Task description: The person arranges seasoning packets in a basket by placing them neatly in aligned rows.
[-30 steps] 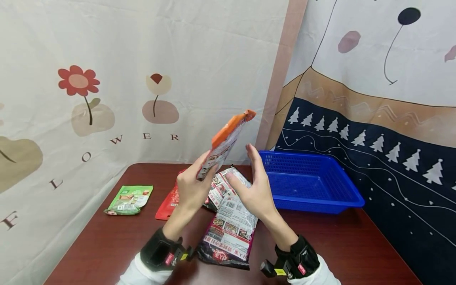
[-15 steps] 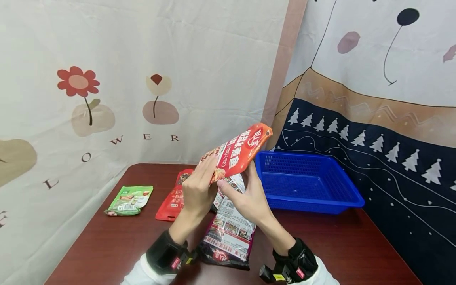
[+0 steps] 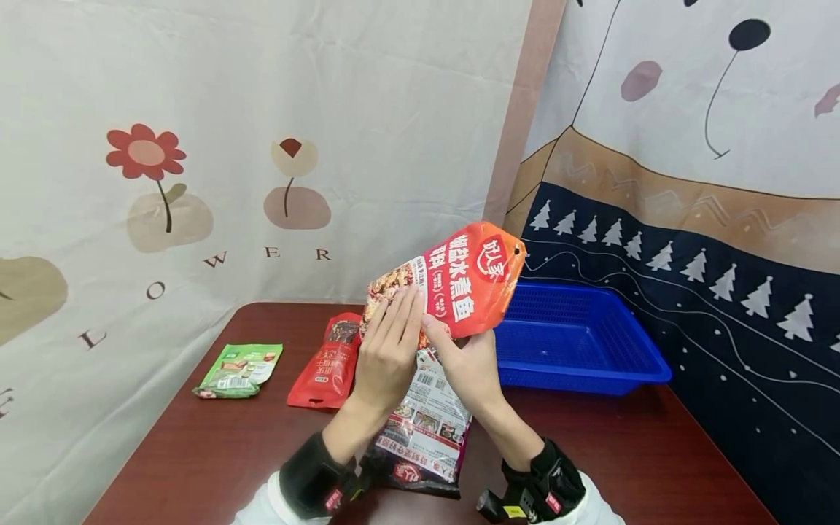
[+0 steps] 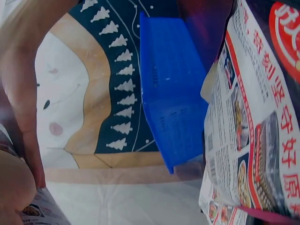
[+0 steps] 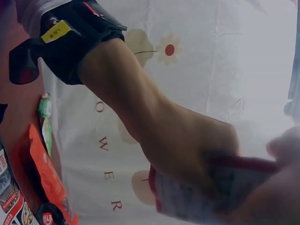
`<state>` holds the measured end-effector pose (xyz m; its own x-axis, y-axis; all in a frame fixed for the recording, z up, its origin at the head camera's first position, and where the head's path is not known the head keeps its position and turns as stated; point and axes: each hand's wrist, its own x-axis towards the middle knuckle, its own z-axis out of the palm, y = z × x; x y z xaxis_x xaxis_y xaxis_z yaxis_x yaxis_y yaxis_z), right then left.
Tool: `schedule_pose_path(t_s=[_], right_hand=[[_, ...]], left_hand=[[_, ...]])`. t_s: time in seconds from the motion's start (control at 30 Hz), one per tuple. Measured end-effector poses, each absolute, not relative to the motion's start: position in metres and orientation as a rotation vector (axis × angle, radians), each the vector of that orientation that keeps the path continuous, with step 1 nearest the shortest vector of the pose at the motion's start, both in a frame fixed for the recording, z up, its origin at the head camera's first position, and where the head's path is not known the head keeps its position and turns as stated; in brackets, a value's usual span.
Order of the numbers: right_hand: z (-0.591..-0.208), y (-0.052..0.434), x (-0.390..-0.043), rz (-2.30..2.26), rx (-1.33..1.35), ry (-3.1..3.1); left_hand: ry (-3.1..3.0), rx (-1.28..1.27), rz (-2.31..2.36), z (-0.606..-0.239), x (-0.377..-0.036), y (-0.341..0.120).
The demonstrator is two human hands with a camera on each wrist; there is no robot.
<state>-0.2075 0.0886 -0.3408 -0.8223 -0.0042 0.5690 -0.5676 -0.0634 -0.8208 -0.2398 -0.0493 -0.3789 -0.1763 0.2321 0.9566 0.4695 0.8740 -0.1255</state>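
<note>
A: Where do things stand with the packets?

B: One orange-red seasoning packet (image 3: pixel 459 284) is up in the air, held over the middle of the table (image 3: pixel 590 452) with its printed front toward the head camera. The blue basket (image 3: pixel 577 343) at the back right corner of the table looks bare inside, so by my reading nothing has gone in, and all of the packets are left.

A: Which ones are lying out?

B: A large dark packet (image 3: pixel 423 430) lies flat near the front edge, right under the forearms. A red packet (image 3: pixel 328 364) lies just left of it, and a green packet (image 3: pixel 239 368) lies well apart, toward the left edge.

A: How are the hands placed?

B: Both are raised above the table, wrists close together. The left hand (image 3: pixel 387 357) lies along the lifted packet's lower left side, fingers fairly straight over its front face; whether the thumb pinches from behind I cannot tell. The right hand (image 3: pixel 469 364) pinches the packet's bottom edge from below, the thumb on the front. The packet tilts, its top corner toward the basket.
</note>
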Motion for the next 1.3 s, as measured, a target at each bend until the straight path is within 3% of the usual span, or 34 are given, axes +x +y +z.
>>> schedule_pose_path(t_s=[0.43, 1.3], right_hand=[[-0.339, 0.096, -0.213, 1.938, 0.457, -1.695], [-0.336, 0.114, -0.232, 1.875, 0.530, -1.523]], left_hand=[[-1.887, -0.663, -0.266, -0.385, -0.236, -0.043], [-1.856, -0.842, -0.346, -0.380, -0.235, -0.045]])
